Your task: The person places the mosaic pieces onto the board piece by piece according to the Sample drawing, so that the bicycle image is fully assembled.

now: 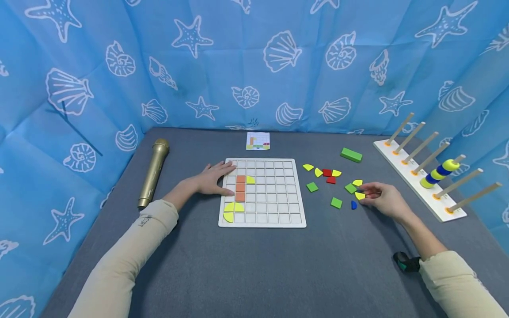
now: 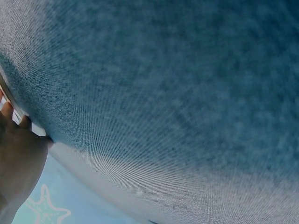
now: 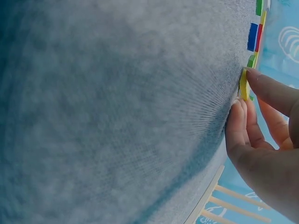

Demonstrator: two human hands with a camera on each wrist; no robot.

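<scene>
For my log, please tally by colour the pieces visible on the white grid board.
Orange squares: 3
Yellow rounded pieces: 4
Total: 7

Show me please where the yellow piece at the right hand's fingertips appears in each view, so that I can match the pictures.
Head: the yellow piece is right of centre, at the right hand.
Left wrist: not in this picture.
Right wrist: toward the right edge, above mid-height, pinched by that hand.
Shared landmark: the blue curtain, across the top in head, lower left in left wrist, right side in right wrist.
</scene>
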